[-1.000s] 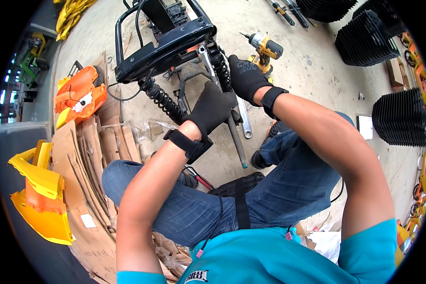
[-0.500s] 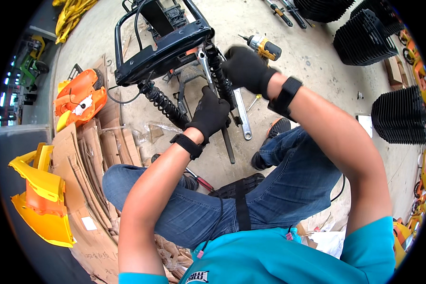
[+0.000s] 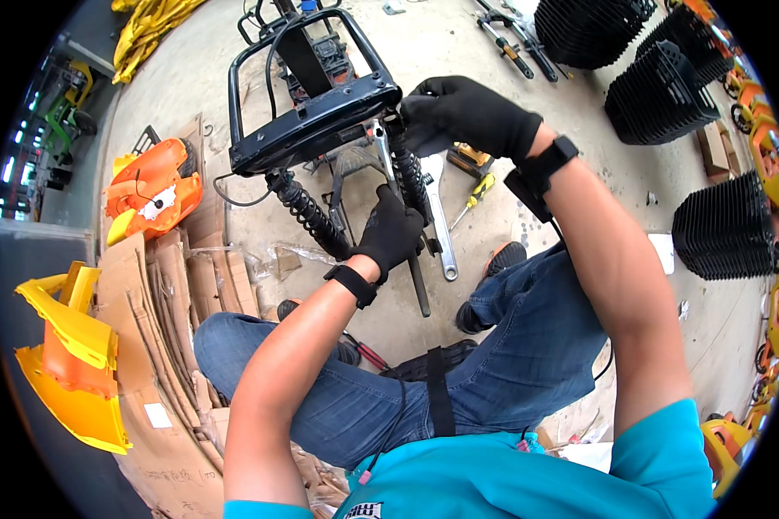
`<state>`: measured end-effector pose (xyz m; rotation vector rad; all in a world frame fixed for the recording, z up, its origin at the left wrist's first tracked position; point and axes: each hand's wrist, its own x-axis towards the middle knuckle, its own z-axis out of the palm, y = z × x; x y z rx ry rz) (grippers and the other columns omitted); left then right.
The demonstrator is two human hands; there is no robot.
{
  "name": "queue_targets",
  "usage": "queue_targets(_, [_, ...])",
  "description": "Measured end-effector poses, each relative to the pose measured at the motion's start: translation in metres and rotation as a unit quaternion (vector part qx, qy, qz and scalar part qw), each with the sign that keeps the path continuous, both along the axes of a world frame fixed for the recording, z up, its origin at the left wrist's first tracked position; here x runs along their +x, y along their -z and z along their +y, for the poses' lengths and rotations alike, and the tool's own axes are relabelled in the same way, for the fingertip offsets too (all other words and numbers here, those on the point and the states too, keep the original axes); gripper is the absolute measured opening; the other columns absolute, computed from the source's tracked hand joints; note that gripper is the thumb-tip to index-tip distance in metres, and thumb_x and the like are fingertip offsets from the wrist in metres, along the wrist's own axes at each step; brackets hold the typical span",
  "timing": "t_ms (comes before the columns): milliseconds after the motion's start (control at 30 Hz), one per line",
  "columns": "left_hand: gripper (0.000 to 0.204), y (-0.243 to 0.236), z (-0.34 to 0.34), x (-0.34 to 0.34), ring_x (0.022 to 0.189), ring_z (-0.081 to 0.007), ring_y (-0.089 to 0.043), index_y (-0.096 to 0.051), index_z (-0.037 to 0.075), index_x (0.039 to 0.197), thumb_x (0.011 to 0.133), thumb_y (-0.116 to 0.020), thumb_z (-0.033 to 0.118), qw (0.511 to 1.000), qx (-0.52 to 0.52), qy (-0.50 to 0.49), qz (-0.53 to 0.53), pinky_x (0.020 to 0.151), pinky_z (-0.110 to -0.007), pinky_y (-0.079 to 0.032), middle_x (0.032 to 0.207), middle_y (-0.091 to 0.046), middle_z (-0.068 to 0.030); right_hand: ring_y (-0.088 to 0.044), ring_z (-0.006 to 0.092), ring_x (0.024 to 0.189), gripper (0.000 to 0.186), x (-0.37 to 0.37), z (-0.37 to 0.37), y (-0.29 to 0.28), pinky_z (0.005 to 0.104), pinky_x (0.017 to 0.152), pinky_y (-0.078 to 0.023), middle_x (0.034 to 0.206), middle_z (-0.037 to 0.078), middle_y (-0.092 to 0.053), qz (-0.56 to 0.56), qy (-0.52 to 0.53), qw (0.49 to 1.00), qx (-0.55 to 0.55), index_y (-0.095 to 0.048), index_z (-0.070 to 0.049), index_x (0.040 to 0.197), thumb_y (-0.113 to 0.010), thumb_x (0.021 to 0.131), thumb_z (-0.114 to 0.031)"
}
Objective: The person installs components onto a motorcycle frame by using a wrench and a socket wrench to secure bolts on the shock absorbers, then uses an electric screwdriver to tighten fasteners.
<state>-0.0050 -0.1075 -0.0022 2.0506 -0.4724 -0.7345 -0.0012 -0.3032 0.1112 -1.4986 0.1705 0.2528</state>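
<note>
My left hand [image 3: 391, 229], in a black glove, is closed round a long wrench [image 3: 381, 147]. The bright head of the wrench sits beside the top of the right coil-spring shock absorber [image 3: 406, 169], and its dark handle end sticks out below my fist. At the right end of the black metal frame [image 3: 320, 121], just above that shock, my gloved right hand [image 3: 472, 117] has its fingers bent together; whatever they hold is hidden. A second coil-spring shock absorber [image 3: 307, 212] hangs under the frame's left end.
On the floor to the right lie a large silver wrench [image 3: 441, 225], a yellow screwdriver [image 3: 474, 203] and a partly hidden cordless drill [image 3: 469, 159]. Flattened cardboard [image 3: 138, 320] and orange bodywork [image 3: 151, 192] are at left. Black ribbed stacks [image 3: 725, 227] stand at right.
My right hand has come up to the frame's right end and now covers part of the drill. The left hand keeps its hold on the wrench. The whole view has shifted slightly.
</note>
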Motion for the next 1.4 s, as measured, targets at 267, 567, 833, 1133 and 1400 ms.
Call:
queue_targets(267, [0.037,-0.027,-0.007,-0.004,0.055,-0.0261,-0.064,-0.033,-0.009,0.106,0.082,-0.051,0.011,1.0,0.011,0.023,-0.003,0.048,-0.036,-0.051,0.073,-0.059,-0.0187,-0.061,0.0217,0.06,0.026,0.024,-0.002,0.017,0.0348,0.057,-0.047,0.073,0.012,-0.062,-0.222,0.163,0.845,-0.459,-0.057,-0.006,0.094,-0.044,0.095,-0.028])
queue_targets(567, [0.035,0.012,0.0,0.0,0.05,-0.0258,-0.062,-0.031,-0.01,0.109,0.085,-0.048,0.009,0.999,-0.003,0.032,-0.036,0.046,-0.036,-0.05,0.068,-0.058,-0.0169,-0.062,0.0266,0.071,0.041,0.112,-0.017,0.022,0.038,0.071,-0.048,0.076,0.013,-0.066,-0.094,0.113,0.909,-0.39,-0.067,-0.006,0.087,-0.044,0.089,-0.04])
queue_targets(833, [0.03,-0.018,-0.009,-0.016,0.051,-0.0335,-0.062,-0.033,-0.006,0.103,0.084,-0.049,0.011,0.997,-0.004,0.007,0.072,0.049,-0.042,-0.049,0.067,-0.059,-0.0243,-0.05,0.0128,0.055,0.051,0.127,-0.043,0.091,0.0283,0.05,-0.042,0.065,0.004,-0.055,0.03,0.105,0.965,-0.238,-0.066,-0.009,0.095,-0.052,0.087,-0.058])
queue_targets(1133, [0.03,0.0,-0.008,-0.019,0.049,-0.0261,-0.061,-0.032,-0.005,0.104,0.085,-0.05,0.01,0.997,-0.021,0.024,0.075,0.045,-0.037,-0.049,0.064,-0.055,-0.0161,-0.047,0.0131,0.06,0.038,0.123,-0.043,0.199,0.0291,0.054,-0.04,0.074,0.005,-0.057,0.036,0.084,0.994,-0.065,-0.062,-0.006,0.102,-0.049,0.092,-0.041])
queue_targets(1400, [0.031,-0.005,-0.013,-0.018,0.049,-0.0225,-0.06,-0.032,-0.006,0.106,0.085,-0.05,0.009,0.996,-0.019,0.032,0.084,0.044,-0.035,-0.049,0.067,-0.054,-0.0125,-0.062,0.0269,0.081,0.022,0.109,-0.054,0.243,0.0357,0.071,-0.049,0.083,0.014,-0.063,-0.119,0.073,0.954,-0.266,-0.062,-0.009,0.103,-0.052,0.089,-0.022])
